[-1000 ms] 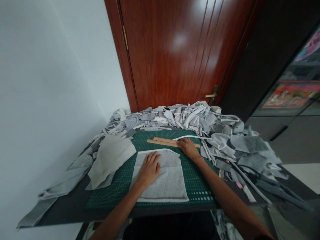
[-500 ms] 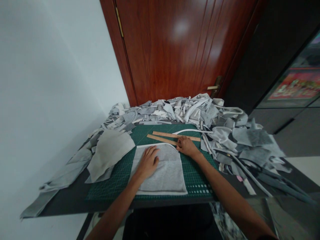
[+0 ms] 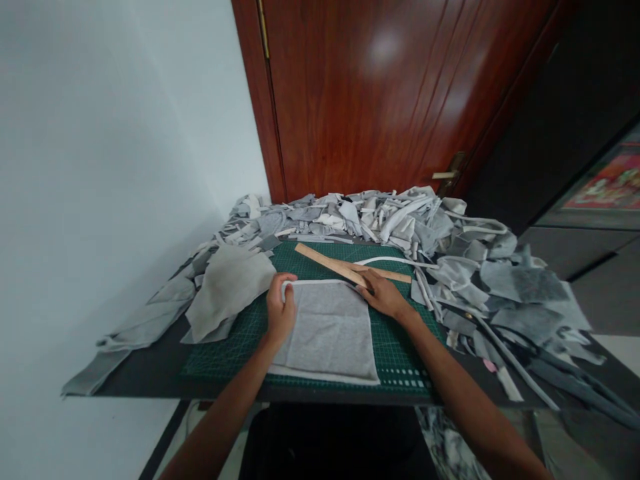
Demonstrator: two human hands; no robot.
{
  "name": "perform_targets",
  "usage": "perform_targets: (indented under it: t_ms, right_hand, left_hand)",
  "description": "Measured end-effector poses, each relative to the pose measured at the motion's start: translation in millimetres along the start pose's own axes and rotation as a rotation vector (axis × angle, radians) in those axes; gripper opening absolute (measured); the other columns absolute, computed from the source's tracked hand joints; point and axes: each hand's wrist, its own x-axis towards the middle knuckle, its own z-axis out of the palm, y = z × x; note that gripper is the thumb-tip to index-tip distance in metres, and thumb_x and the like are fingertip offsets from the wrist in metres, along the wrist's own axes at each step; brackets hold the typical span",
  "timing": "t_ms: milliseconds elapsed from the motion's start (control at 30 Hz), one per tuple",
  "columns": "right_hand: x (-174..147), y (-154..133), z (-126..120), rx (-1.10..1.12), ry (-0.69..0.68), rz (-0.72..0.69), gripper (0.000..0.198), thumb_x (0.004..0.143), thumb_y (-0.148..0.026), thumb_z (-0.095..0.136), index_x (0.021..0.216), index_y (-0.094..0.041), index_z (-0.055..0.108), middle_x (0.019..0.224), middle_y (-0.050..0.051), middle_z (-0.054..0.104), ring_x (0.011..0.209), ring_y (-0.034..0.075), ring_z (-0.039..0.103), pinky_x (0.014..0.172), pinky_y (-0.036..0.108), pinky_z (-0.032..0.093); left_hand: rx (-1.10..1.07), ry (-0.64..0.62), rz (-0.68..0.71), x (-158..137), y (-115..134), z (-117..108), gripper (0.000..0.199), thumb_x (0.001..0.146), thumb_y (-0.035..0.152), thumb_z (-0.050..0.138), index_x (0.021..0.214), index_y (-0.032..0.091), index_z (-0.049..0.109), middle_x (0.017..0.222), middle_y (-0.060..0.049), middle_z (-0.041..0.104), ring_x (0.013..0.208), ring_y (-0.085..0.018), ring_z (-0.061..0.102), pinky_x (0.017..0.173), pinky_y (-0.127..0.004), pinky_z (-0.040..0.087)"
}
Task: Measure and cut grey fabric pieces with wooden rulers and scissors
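Left hand [image 3: 281, 308] pinching corner of grey cloth [image 3: 331, 330]; right hand [image 3: 384, 294] pinching wooden ruler [image 3: 324, 262], its end hidden

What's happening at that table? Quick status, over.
Left hand at far left corner of gray cloth; right hand holding wooden ruler. Cloth spread on green mat. Second ruler close beyond it.

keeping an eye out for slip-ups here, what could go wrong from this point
The left hand grips the far left corner of the grey cloth, so a tug there might skew it on the green mat.
The right hand holds one wooden strip that overlaps the other wooden strip, so moving it could knock that one aside.
A white band curves close by the strips and might get caught up.
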Motion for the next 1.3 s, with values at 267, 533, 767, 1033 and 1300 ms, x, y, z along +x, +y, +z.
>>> perform_targets:
  t_ms: [267, 533, 767, 1033, 1300]
  right_hand:
    - [-15.2, -55.2, 14.5, -0.086, -0.245, -0.109, 0.037, 0.101, -0.022, 0.058, 0.137, -0.021, 0.062, 0.127, 0.01, 0.067, 0.108, 0.022, 0.068, 0.094, 0.031, 0.051]
    - [-28.0, -62.0, 32.8, -0.011, -0.134, -0.194, 0.03, 0.101, -0.013, 0.055, 0.129, -0.018, 0.065, 0.111, 0.009, 0.066, 0.103, 0.022, 0.065, 0.094, 0.034, 0.056]
    - [-39.1, -61.7, 52.5, 0.049, -0.002, -0.261, 0.045, 0.098, -0.005, 0.051, 0.141, -0.019, 0.058, 0.13, 0.014, 0.061, 0.124, 0.025, 0.055, 0.109, 0.044, 0.051]
    - [-20.2, -57.1, 55.9, -0.085, -0.035, -0.28, 0.045, 0.099, -0.009, 0.056, 0.142, -0.02, 0.058, 0.128, 0.014, 0.063, 0.118, 0.027, 0.056, 0.104, 0.045, 0.052]
    - [12.0, -43.3, 61.7, -0.143, 0.009, -0.238, 0.04, 0.101, -0.006, 0.048, 0.136, -0.016, 0.064, 0.119, 0.014, 0.063, 0.107, 0.025, 0.056, 0.098, 0.041, 0.052]
  left_hand:
    - [0.179, -0.654, 0.372, -24.5, 23.3, -7.9, 0.028, 0.1, 0.013, 0.038, 0.099, 0.021, 0.066, 0.101, -0.007, 0.068, 0.103, -0.023, 0.063, 0.096, -0.038, 0.052]
    - [0.283, -1.05, 0.523, -45.4, 42.6, 2.1, 0.048, 0.092, 0.003, 0.056, 0.133, 0.027, 0.065, 0.134, -0.004, 0.066, 0.135, -0.024, 0.053, 0.121, -0.041, 0.04]
    - [0.183, -1.074, 0.536, -50.9, 36.2, -7.7, 0.05, 0.096, 0.008, 0.055, 0.141, 0.026, 0.063, 0.15, -0.008, 0.058, 0.146, -0.025, 0.047, 0.124, -0.044, 0.04]
    - [0.102, -1.113, 0.443, -54.0, 30.1, -8.8, 0.051, 0.097, 0.01, 0.052, 0.144, 0.029, 0.063, 0.151, -0.006, 0.059, 0.143, -0.022, 0.05, 0.124, -0.041, 0.041]
    - [0.039, -1.139, 0.462, -53.4, 29.7, -8.3, 0.05, 0.1, 0.011, 0.047, 0.145, 0.026, 0.062, 0.151, -0.006, 0.061, 0.149, -0.022, 0.046, 0.126, -0.043, 0.037]
